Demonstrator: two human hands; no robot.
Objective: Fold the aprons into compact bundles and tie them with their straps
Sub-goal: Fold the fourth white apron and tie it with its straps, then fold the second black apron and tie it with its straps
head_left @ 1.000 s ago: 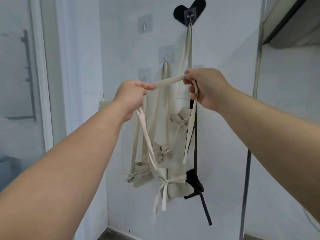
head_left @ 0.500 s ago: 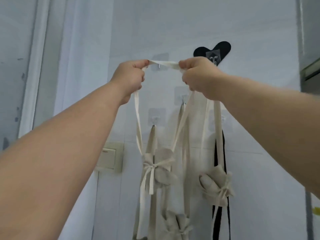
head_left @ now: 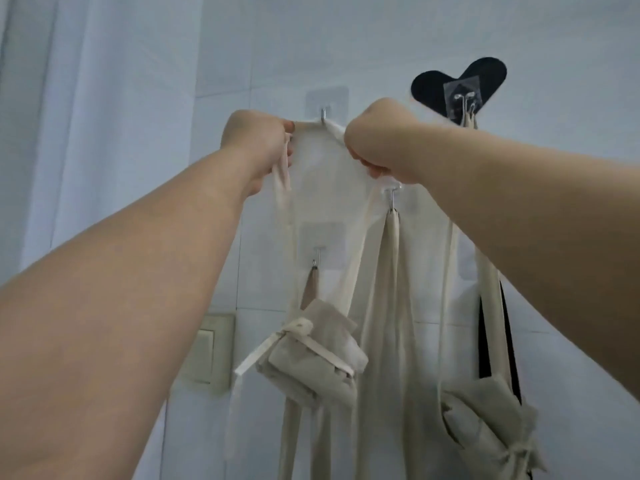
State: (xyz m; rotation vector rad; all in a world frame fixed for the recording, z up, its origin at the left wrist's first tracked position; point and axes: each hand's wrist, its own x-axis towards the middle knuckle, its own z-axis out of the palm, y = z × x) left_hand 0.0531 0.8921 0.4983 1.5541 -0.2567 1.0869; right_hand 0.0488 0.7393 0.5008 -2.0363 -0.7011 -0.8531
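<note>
Both hands are raised to the white wall (head_left: 138, 133). The left hand (head_left: 258, 140) and the right hand (head_left: 375, 143) each have a closed grip on the same beige strap (head_left: 311, 124), fingers curled round it. The short piece stretched between them lies across the upper clear hook (head_left: 323, 114). I cannot tell if it already sits on the hook.

The two sides of the strap run down to a folded apron bundle (head_left: 313, 355), which hangs tilted below the hands, tied round with a paler ribbon (head_left: 263, 351). It is just beside a wall switch (head_left: 211, 351).

A second bundle (head_left: 491, 414) hangs near the lower right, under the black heart-shaped hook (head_left: 459, 83). More beige straps hang from the middle hook (head_left: 391, 197) and the lower hook (head_left: 317, 259).
</note>
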